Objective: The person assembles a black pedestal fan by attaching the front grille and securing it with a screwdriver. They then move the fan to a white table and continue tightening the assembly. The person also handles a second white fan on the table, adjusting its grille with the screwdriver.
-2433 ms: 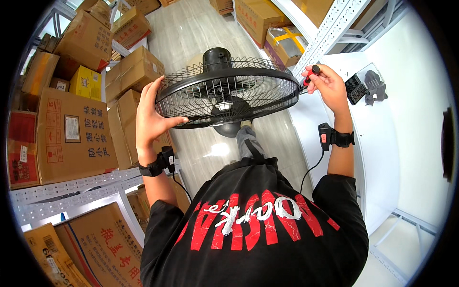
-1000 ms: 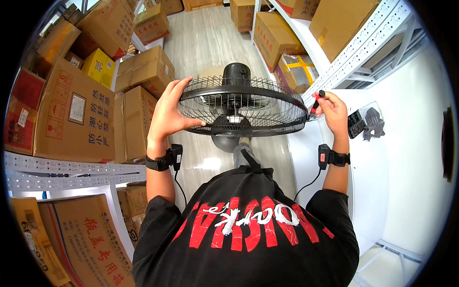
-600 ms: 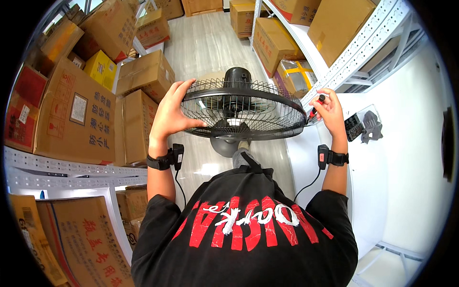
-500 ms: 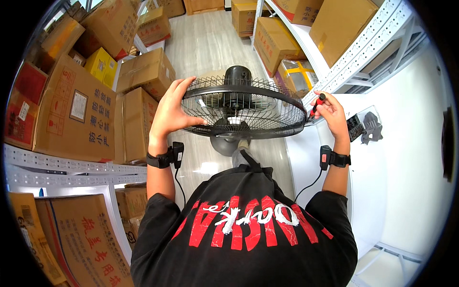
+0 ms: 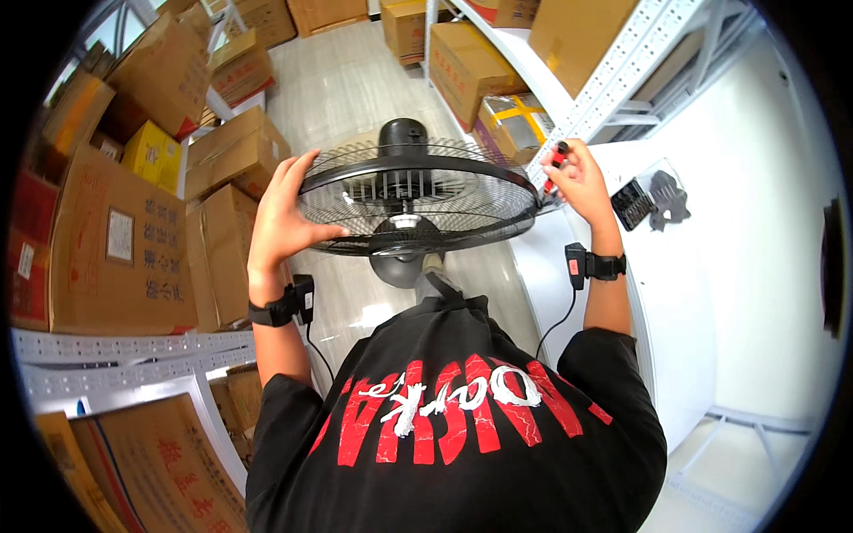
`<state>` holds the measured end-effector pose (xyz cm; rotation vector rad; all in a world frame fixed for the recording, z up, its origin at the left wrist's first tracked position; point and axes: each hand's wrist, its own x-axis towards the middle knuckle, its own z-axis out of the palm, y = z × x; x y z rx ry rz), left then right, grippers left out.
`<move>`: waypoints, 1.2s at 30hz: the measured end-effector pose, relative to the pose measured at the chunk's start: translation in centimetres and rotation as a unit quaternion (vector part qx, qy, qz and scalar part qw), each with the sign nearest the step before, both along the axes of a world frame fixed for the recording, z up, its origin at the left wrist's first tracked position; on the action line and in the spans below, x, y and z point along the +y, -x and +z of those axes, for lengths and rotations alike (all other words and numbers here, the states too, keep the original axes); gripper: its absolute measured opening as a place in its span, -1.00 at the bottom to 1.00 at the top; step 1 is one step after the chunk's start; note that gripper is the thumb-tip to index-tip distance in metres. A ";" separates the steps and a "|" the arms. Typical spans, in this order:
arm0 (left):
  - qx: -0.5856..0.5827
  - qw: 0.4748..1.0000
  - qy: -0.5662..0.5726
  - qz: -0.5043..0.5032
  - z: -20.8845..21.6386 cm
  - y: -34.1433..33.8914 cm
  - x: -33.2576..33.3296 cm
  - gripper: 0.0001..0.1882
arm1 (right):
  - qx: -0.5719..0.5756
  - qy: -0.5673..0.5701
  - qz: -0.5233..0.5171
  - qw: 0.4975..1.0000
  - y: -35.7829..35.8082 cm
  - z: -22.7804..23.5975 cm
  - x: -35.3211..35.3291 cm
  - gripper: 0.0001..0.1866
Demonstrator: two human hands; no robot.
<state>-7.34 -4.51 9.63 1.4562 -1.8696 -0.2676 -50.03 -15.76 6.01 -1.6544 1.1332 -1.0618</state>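
A black standing fan [image 5: 404,164] is upright on the floor in front of me, its wire cage facing me. My left hand [image 5: 284,218] grips the left side of the cage, thumb at the front and fingers over the rim. In my right hand [image 5: 579,182] is a red and black screwdriver [image 5: 556,163], held by the handle between thumb and fingers. Its tip points down at the right edge of the cage rim; whether it sits in a screw is too small to tell. The fan's round base [image 5: 395,270] shows beneath, near my foot.
Cardboard boxes [image 5: 115,240] fill shelving on the left. More boxes [image 5: 471,71] stand on a white metal rack at the right. On a white surface [image 5: 675,302] to my right lie a black case of small bits [image 5: 632,205] and a crumpled grey item [image 5: 668,201].
The whole view has shifted, so the fan and both hands appear farther left. My left hand stays on the cage and the screwdriver stays at its right rim, its handle slightly turned.
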 end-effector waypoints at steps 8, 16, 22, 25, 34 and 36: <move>0.005 1.000 -0.007 0.004 0.4 0.8 -0.2 0.08 | -0.032 -0.071 0.065 0.995 0.9 1.0 1.4 -0.70; -0.010 1.000 -0.018 -0.004 0.4 1.5 -0.8 0.12 | -0.028 -0.068 0.025 0.997 1.5 0.9 1.4 -0.80; -0.025 1.000 -0.014 -0.004 0.7 2.4 -1.0 0.12 | -0.023 -0.041 -0.042 0.998 1.5 -0.2 1.8 -0.69; -0.039 0.999 -0.026 -0.016 1.0 3.0 -1.2 0.13 | 0.113 0.035 -0.114 0.986 1.8 -1.1 1.6 -0.64; -0.051 0.999 -0.010 -0.002 0.3 2.6 -0.5 0.15 | 0.014 0.000 -0.002 1.000 2.4 -0.8 2.3 -0.76; -0.049 0.999 -0.013 -0.004 0.3 2.8 -0.5 0.15 | 0.031 0.038 0.016 0.999 3.0 -1.7 2.2 -0.77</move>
